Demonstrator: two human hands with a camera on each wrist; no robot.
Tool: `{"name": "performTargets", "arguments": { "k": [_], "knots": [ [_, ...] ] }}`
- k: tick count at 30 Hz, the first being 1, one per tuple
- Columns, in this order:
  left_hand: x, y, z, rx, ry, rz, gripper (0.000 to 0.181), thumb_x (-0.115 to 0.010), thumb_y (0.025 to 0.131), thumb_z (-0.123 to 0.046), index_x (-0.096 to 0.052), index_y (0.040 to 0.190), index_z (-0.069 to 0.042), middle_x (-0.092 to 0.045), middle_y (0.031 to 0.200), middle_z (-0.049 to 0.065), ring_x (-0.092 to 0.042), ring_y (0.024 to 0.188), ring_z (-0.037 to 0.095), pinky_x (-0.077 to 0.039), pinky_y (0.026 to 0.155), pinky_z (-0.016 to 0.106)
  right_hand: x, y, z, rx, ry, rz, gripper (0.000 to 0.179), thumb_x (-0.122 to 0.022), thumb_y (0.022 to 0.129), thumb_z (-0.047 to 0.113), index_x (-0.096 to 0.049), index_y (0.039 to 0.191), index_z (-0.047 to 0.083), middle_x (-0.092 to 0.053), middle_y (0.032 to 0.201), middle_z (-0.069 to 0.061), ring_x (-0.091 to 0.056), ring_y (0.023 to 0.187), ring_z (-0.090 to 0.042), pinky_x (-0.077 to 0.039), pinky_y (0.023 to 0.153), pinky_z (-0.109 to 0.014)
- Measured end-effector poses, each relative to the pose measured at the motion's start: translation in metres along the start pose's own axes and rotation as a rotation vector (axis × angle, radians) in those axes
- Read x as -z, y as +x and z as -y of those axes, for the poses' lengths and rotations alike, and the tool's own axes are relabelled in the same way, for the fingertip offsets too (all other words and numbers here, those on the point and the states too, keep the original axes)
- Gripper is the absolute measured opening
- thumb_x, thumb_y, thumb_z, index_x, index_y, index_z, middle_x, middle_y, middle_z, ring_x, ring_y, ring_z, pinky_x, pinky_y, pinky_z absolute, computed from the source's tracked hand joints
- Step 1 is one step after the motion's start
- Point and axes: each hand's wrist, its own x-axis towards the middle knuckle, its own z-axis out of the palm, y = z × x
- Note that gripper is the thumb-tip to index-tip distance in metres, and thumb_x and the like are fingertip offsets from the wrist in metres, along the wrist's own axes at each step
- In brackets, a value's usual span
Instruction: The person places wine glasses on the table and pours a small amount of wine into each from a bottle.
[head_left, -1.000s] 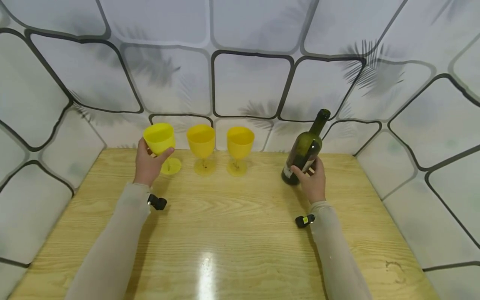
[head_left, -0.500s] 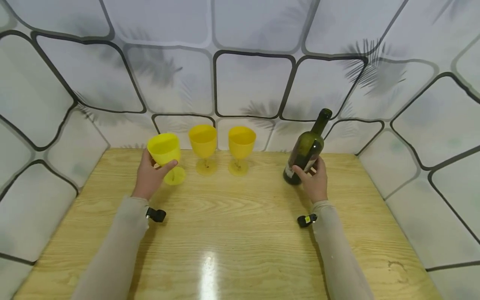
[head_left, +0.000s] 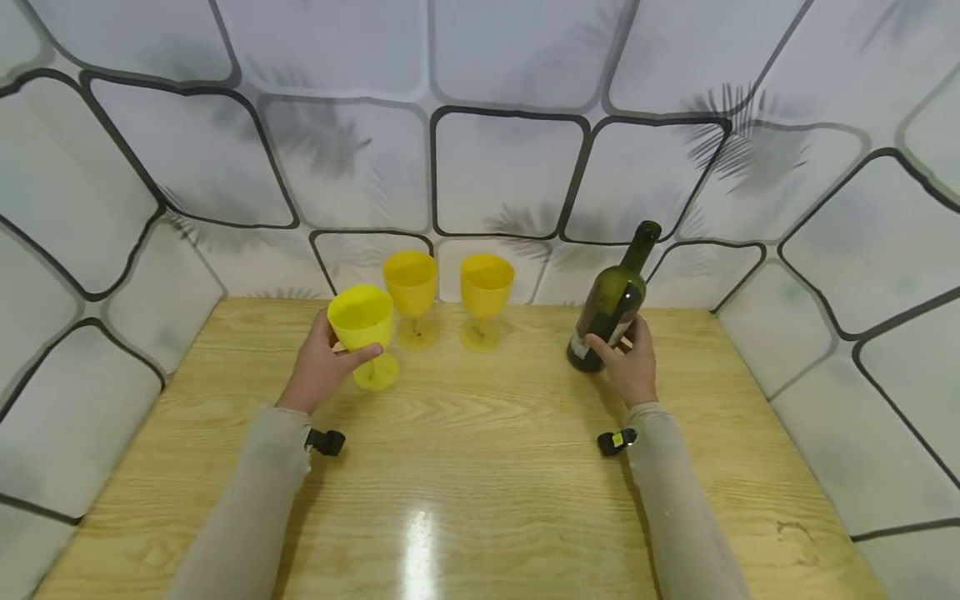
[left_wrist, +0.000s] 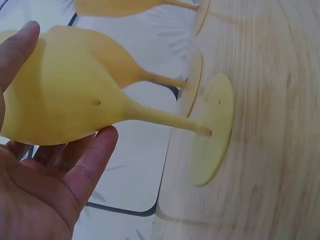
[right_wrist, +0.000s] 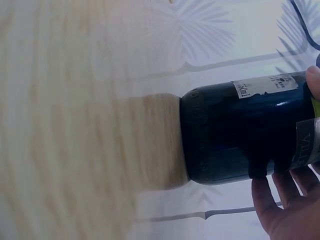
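Note:
My left hand [head_left: 324, 367] holds a bright yellow goblet [head_left: 362, 318] by its bowl, thumb in front and fingers behind. In the left wrist view the goblet's stem and round foot [left_wrist: 216, 135] show, the foot close over the wooden table. Two more yellow goblets, one in the middle [head_left: 411, 283] and one to its right [head_left: 486, 287], stand upright at the back. The held goblet partly overlaps the middle one's foot area. On the right, my right hand [head_left: 632, 367] grips a dark green wine bottle [head_left: 611, 300] round its labelled body; the bottle stands upright on the table.
A light wood-grain table [head_left: 480, 467] stretches out in front of me. Pale walls [head_left: 510, 171] with dark-outlined stone shapes and leaf shadows rise behind it and at both sides. Small black cameras sit at both wrists.
My left hand has brought its goblet to the right and nearer to me, away from the back wall. The right hand and the bottle have stayed in place.

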Motion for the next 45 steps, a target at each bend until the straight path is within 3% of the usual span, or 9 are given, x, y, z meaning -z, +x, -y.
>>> {"name": "performTargets", "arguments": {
  "k": [11, 16, 23, 30, 36, 45],
  "knots": [
    [-0.019, -0.007, -0.008, -0.011, -0.021, 0.081, 0.09, -0.085, 0.088, -0.034, -0.029, 0.156, -0.017, -0.049, 0.146, 0.01, -0.053, 0.127, 0.028, -0.054, 0.095, 0.022, 0.002, 0.0, -0.002, 0.012, 0.017, 0.008, 0.082, -0.082, 0.092, 0.027, -0.037, 0.158, 0.009, -0.048, 0.152, -0.016, -0.048, 0.139, -0.034, -0.042, 0.115, -0.05],
    [-0.028, -0.009, -0.012, -0.032, -0.03, 0.119, 0.09, -0.087, 0.087, -0.033, -0.03, 0.155, -0.016, -0.049, 0.145, 0.011, -0.054, 0.127, 0.029, -0.056, 0.097, 0.03, 0.001, -0.002, 0.0, 0.017, 0.019, 0.015, 0.081, -0.081, 0.093, 0.027, -0.036, 0.158, 0.01, -0.047, 0.152, -0.016, -0.047, 0.14, -0.034, -0.041, 0.115, -0.05],
    [-0.038, -0.01, -0.014, -0.014, -0.016, 0.154, 0.092, -0.088, 0.085, -0.034, -0.03, 0.155, -0.018, -0.05, 0.143, 0.01, -0.056, 0.126, 0.03, -0.055, 0.101, 0.043, 0.001, -0.002, 0.002, 0.02, 0.019, 0.022, 0.08, -0.079, 0.094, 0.025, -0.035, 0.159, 0.008, -0.046, 0.153, -0.016, -0.046, 0.14, -0.035, -0.04, 0.116, -0.052],
    [-0.046, -0.011, -0.017, -0.021, -0.024, 0.167, 0.091, -0.09, 0.083, -0.035, -0.033, 0.152, -0.02, -0.051, 0.142, 0.008, -0.058, 0.126, 0.03, -0.053, 0.103, 0.047, 0.002, -0.001, 0.0, 0.019, 0.01, 0.036, 0.081, -0.08, 0.093, 0.028, -0.036, 0.158, 0.011, -0.047, 0.152, -0.015, -0.048, 0.138, -0.033, -0.041, 0.115, -0.05],
    [-0.048, -0.011, -0.019, 0.004, -0.016, 0.186, 0.092, -0.091, 0.081, -0.039, -0.033, 0.151, -0.023, -0.051, 0.141, 0.006, -0.057, 0.127, 0.03, -0.053, 0.103, 0.05, 0.006, -0.003, -0.003, 0.034, 0.001, 0.105, 0.08, -0.08, 0.094, 0.028, -0.035, 0.158, 0.011, -0.047, 0.152, -0.016, -0.047, 0.138, -0.034, -0.039, 0.116, -0.052],
    [-0.049, -0.012, -0.02, -0.017, -0.026, 0.207, 0.089, -0.088, 0.085, -0.03, -0.031, 0.152, -0.019, -0.05, 0.143, 0.01, -0.056, 0.13, 0.031, -0.053, 0.103, 0.051, 0.009, -0.013, 0.0, 0.082, -0.051, 0.226, 0.077, -0.081, 0.093, 0.027, -0.038, 0.155, 0.009, -0.051, 0.143, -0.017, -0.051, 0.129, -0.034, -0.042, 0.112, -0.056]
  ]
}}
